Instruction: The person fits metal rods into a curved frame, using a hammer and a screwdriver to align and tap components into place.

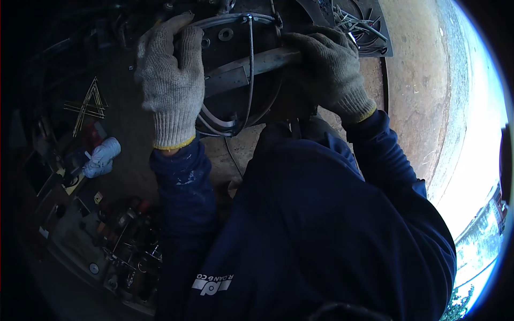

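A round frame of bent metal rod (pixel 251 69) lies under my hands, with a flat metal bar (pixel 227 79) slanting across it. My right hand (pixel 334 69), in a knitted work glove, is closed on the bar's right end. My left hand (pixel 171 75), gloved alike, is at the frame's left rim with its fingers curled over the edge; the bar's left end passes beside its wrist, partly hidden. On the dark surface within the frame lies a washer (pixel 226 34), with a smaller one close to my left thumb.
A dark metal plate with a heap of thin scrap pieces (pixel 356 24) is at the far right. To the left are a star-shaped wire piece (pixel 85 107) and a pale wrapped bundle (pixel 103 156). Cluttered tools and parts (pixel 131 246) fill the lower left.
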Available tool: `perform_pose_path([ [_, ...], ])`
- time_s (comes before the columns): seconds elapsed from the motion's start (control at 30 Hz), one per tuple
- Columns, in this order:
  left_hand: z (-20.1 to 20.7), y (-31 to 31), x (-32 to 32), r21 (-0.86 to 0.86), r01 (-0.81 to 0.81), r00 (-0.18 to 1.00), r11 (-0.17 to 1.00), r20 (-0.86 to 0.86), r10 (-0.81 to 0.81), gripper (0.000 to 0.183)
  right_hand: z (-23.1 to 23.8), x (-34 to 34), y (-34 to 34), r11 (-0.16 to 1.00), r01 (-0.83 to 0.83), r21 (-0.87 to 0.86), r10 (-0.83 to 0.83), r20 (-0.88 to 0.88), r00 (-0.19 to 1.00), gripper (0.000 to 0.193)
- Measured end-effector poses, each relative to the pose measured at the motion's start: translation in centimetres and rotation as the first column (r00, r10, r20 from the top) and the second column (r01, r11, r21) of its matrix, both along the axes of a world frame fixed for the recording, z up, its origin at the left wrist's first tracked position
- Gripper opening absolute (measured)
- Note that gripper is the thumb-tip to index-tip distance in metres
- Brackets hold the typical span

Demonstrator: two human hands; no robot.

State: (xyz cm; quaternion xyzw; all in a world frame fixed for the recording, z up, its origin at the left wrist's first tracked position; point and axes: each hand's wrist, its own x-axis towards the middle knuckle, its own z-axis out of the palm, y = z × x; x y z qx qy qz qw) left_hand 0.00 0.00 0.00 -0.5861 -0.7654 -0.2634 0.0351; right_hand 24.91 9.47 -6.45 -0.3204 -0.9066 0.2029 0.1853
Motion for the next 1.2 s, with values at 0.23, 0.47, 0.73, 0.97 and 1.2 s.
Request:
perform_pose_path([
  [0.23, 0.4, -0.8, -0.5, 0.163, -0.019, 0.944, 0.986, 0.328, -0.036, 0.03, -0.1, 0.7, -0.4, 0.998, -0.052, -0.026, 0.05, -0.066, 0.997, 0.048],
  [0.47, -1.6, -10.3, -7.7, -0.124, -0.522, 0.784, 0.844, 0.319, 0.532, 0.038, 1.8, 0.2, 0.4, 0.983, -0.144, -0.11, 0.148, 0.033, 0.988, 0.053],
  [0.73, -3.1, -12.5, -5.5, -0.439, -0.417, 0.643, 0.796, 0.477, 0.6, 0.061, 1.4, 0.0, 0.6, 0.973, -0.187, -0.137, 0.195, 0.049, 0.98, 0.052],
  [0.97, -7.7, -15.2, -8.0, -0.184, -0.451, 0.094, 0.873, 0.963, 0.251, 0.053, 1.2, -0.1, 0.2, 0.982, -0.168, -0.082, 0.161, -0.087, 0.983, 0.055],
  [1.2, -4.2, -13.9, -6.1, -0.202, -0.427, -0.135, 0.881, 0.978, 0.159, 0.054, 0.7, -0.2, 0.5, 0.987, -0.15, -0.059, 0.139, -0.164, 0.977, 0.056],
])
